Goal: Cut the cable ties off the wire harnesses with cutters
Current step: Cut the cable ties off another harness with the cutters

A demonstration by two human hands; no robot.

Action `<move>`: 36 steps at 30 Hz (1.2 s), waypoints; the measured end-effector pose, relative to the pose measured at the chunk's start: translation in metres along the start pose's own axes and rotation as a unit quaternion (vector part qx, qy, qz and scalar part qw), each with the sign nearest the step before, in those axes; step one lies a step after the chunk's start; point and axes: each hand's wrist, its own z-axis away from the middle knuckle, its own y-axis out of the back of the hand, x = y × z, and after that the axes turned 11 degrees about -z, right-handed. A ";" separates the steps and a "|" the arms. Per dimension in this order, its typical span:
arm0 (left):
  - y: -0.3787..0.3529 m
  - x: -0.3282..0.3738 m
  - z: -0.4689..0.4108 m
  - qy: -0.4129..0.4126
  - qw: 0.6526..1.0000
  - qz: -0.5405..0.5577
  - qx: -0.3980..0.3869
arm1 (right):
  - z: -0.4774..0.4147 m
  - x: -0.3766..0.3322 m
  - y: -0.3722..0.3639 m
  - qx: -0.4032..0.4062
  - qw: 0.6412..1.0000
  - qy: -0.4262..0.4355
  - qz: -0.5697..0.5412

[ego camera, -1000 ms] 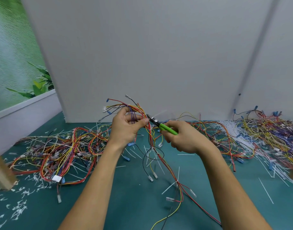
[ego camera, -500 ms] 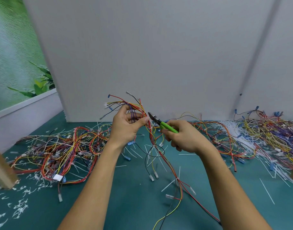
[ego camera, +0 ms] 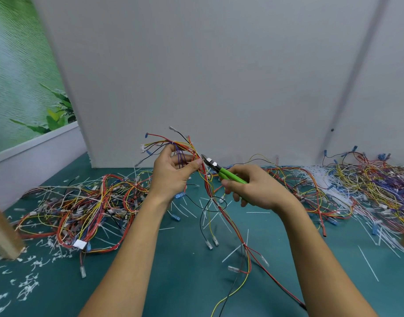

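"Wire harness (ego camera: 206, 184), where is it?"

"Held up over the green table (ego camera: 185, 282), in front of the white wall panel (ego camera: 219, 76). The left hand (ego camera: 171, 177) grips its upper part, thumb pressed against the fingers with the red, yellow and purple strands caught between. The loose ends fan out above the hand, and the rest hangs down until its tail lies on the table."

"And the cutters (ego camera: 221, 171)?"

"In the right hand (ego camera: 258, 191), fingers curled round the green handles. The metal nose points up and to the left, its tip just beside the left thumb and close against the strands. Whether the blades are parted or closed I cannot tell; they are too small here."

"Any cable tie left on the bundle?"

"A small white knot (ego camera: 173, 141) sits where the strands gather above the left fingers. It may be a tie."

"What lies around?"

"A tangled pile of harnesses (ego camera: 82, 209) on the left and another heap (ego camera: 368, 179) on the right. White cut pieces (ego camera: 29, 287) are strewn near the left edge, beside a wooden post (ego camera: 2, 232). Long white strips (ego camera: 320, 177) lie bunched by the right heap."
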 end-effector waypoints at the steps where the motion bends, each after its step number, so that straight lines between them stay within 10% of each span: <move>1: 0.000 0.000 0.000 0.001 1.000 0.000 0.000 | 0.000 0.000 0.001 0.000 1.000 0.001 0.001; 15: -0.003 0.006 0.003 0.024 0.999 0.024 -0.008 | -0.007 0.004 -0.009 0.056 0.998 -0.019 -0.002; 27: 0.000 0.006 0.004 0.107 0.972 0.183 -0.100 | -0.017 0.004 -0.031 0.066 0.963 -0.078 -0.249; 36: -0.002 0.005 0.004 0.098 0.976 0.171 -0.088 | -0.013 0.001 -0.028 0.085 0.946 0.029 -0.311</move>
